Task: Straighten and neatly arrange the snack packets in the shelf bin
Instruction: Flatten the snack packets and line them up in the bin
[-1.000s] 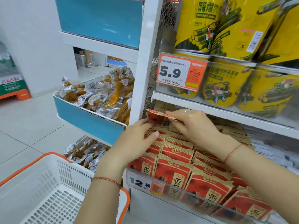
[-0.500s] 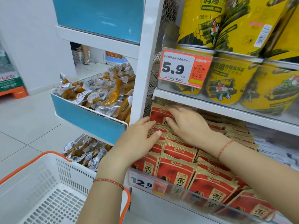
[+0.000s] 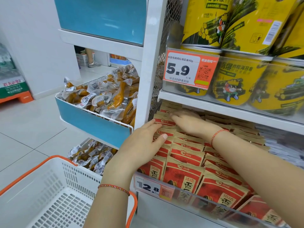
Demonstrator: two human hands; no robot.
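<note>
My left hand (image 3: pixel 141 142) lay flat on the red packets (image 3: pixel 185 155) — right hand (image 3: pixel 189 122) blurred under the shelf (image 3: pixel 230 109), fingers' grip unclear.

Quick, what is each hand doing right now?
Left hand: open, fingers straight, resting flat on the red packets.
Right hand: open, lying flat on the rear packets; fingertips blurred.
</note>
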